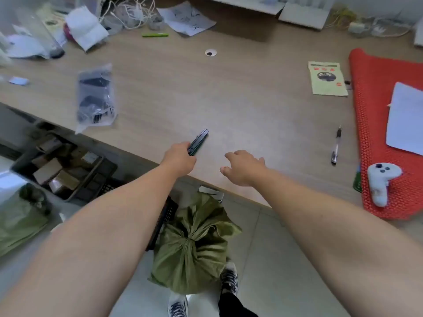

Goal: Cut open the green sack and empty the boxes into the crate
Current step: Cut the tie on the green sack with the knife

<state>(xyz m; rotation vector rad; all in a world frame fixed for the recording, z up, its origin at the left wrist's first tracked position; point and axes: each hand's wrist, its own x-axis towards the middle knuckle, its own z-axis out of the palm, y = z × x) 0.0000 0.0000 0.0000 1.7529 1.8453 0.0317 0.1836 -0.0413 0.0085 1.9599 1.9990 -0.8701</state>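
A knife (198, 142) on the table (229, 106) is clasped by the left hand (179, 159); the right hand (243, 167) is spread, empty. Next, the tied sack (194, 245) below must be cut.

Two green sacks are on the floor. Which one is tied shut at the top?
The green woven sack between the person's feet, below the table edge. Its neck is bunched and tied. The other green sack, at far left, lies flat.

Matt woven green sack (194, 250), wood-grain table (206, 94), perforated red mat (375, 92)
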